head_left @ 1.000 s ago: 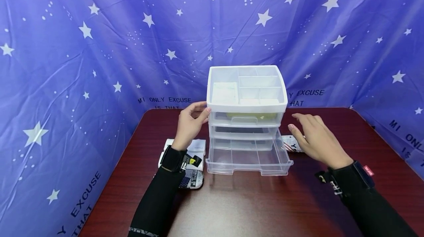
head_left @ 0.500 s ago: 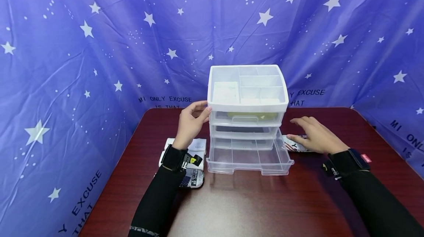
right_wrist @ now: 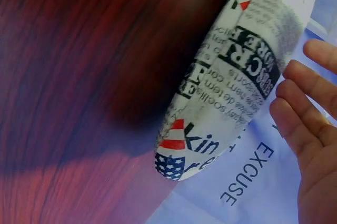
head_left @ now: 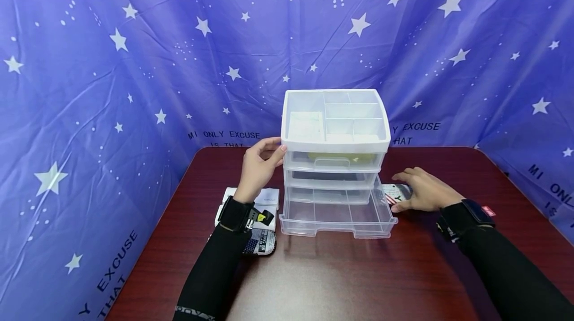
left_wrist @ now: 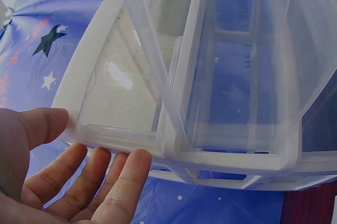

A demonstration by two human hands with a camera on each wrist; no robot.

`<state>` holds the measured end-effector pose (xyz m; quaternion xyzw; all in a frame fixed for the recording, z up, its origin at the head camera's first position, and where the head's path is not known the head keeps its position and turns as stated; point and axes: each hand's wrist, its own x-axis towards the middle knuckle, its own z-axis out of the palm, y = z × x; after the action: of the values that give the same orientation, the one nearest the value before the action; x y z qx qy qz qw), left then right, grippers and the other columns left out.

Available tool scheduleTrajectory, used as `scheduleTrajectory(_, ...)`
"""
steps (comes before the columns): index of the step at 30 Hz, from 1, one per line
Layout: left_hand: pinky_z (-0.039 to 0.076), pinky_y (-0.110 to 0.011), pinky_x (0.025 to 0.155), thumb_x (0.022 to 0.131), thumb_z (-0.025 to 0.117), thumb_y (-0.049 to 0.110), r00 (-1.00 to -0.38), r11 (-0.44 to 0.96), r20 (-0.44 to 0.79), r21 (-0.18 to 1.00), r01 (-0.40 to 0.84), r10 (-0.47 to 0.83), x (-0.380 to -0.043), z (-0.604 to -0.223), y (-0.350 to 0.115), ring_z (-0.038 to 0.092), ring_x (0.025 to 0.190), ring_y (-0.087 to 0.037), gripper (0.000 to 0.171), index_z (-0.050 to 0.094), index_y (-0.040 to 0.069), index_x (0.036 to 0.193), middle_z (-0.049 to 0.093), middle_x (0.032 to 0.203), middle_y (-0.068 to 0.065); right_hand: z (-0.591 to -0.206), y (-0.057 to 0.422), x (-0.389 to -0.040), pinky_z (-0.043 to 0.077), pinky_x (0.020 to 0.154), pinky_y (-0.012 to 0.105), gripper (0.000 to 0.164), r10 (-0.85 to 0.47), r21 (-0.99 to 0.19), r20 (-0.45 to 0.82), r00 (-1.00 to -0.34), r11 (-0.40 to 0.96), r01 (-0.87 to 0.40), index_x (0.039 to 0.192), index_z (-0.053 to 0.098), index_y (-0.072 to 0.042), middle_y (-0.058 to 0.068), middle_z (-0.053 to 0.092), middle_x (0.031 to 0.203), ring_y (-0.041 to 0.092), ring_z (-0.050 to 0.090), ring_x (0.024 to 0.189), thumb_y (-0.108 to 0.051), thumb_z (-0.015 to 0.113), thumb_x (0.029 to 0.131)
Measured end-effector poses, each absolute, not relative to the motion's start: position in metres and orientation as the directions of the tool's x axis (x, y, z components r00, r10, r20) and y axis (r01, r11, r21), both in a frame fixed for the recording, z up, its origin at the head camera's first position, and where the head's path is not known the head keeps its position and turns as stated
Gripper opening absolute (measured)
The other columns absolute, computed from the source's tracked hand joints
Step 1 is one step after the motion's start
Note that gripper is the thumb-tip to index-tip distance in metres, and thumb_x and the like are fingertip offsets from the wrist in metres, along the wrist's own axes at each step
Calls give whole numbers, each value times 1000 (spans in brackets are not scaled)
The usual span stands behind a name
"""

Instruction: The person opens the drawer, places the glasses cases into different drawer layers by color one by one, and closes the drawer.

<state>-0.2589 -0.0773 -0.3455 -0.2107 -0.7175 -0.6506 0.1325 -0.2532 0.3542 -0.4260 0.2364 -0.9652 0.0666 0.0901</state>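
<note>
A white-framed plastic drawer organizer [head_left: 335, 146] stands mid-table, its clear bottom drawer [head_left: 338, 215] pulled out. My left hand [head_left: 259, 169] rests at the organizer's left side, thumb at the top frame's front corner. In the left wrist view, relaxed fingers [left_wrist: 124, 182] touch its side edge. Right of the organizer lies a newspaper-print glasses case [right_wrist: 221, 92] with flag patterns. My right hand [head_left: 423, 190] is over it, thumb on the near side and fingers on the far side. In the right wrist view, straight fingers are beside the case with a small gap; the thumb is hidden there.
White packets [head_left: 270, 196] and another newspaper-print case [head_left: 262, 242] lie left of the organizer, partly hidden by my left wrist. Something yellow-green [head_left: 341, 156] shows in the top drawer. A blue star-patterned curtain [head_left: 224, 62] hangs behind the dark red table [head_left: 314, 281].
My right hand has come down and nearer to me, from above and beyond the glasses case to around it. The left hand and the organizer have not visibly moved.
</note>
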Motion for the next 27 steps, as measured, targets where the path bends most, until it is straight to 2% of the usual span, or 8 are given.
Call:
scheduleTrajectory(3,57,-39,82,95,66,12,-877,58,462,880,472,132,-269,-356,-79,63,97,-34,35,59,-4,126,65,109,-22,-427,355,-255,47,83,46,88,-451,-75,159,-878,881,-467,117,66,1,11,63,105,30,55,97,-61,86,57)
scheduleTrajectory(6,57,-38,81,94,67,17,-879,49,459,882,468,127,-277,-364,-80,64,96,-30,36,61,1,126,66,108,-18,-426,354,-257,48,83,49,80,-454,-75,126,-882,882,-465,117,66,1,11,63,105,30,56,97,-48,89,58)
scheduleTrajectory(11,57,-34,80,92,70,23,-877,40,463,881,471,125,-279,-366,-80,65,93,-23,37,63,6,124,67,106,-12,-425,353,-259,49,78,42,65,-454,-104,79,-888,882,-460,110,68,-1,7,65,101,23,58,90,-33,90,57)
scheduleTrajectory(15,58,-32,79,92,70,24,-873,36,471,877,478,127,-278,-366,-80,65,92,-21,36,64,7,123,67,105,-11,-423,352,-260,48,73,37,58,-450,-111,42,-892,885,-452,107,67,0,8,65,101,21,56,85,-21,86,57)
scheduleTrajectory(19,57,-31,79,92,70,24,-875,37,467,879,475,128,-278,-365,-80,65,92,-21,35,64,7,123,67,104,-9,-421,351,-260,49,72,38,57,-460,-105,23,-887,882,-460,107,67,4,11,64,102,23,56,85,-18,84,57)
scheduleTrajectory(27,57,-33,80,93,69,22,-877,29,461,883,469,133,-278,-364,-80,65,95,-25,36,63,6,124,67,106,-13,-421,354,-258,50,77,42,62,-472,-75,33,-881,878,-473,110,65,5,13,63,104,24,57,89,-22,85,59)
